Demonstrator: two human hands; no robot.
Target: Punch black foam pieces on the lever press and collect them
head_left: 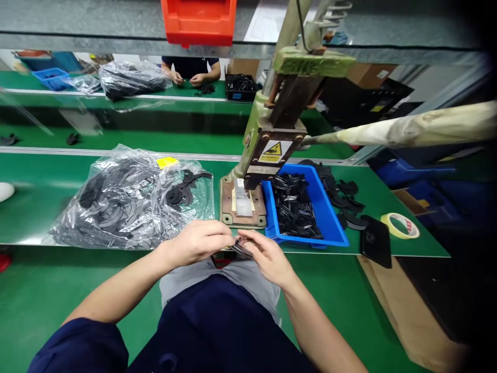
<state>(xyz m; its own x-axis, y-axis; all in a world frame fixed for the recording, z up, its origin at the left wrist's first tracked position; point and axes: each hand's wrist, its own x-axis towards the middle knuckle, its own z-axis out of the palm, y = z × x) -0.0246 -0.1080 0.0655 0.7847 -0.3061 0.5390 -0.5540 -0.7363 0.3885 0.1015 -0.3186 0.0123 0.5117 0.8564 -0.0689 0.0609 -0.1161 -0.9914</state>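
Observation:
Both hands meet at the table's front edge, just before the hand press (243,217). My left hand (200,241) is closed, its fingertips on a small dark part (241,249). My right hand (267,256) pinches the same part from the other side; its exact shape is mostly hidden by the fingers. To the left lies a clear plastic bag (128,202) full of black curved pieces. A blue bin (330,223) holding many small black parts stands right of the press base.
The press lever (407,129) reaches out to the right. Black curved pieces (347,199), a dark phone-like slab (376,241) and a tape roll (399,226) lie at the right. An orange-red bin (199,20) hangs above. Across the bench, another person's hands (190,79) work.

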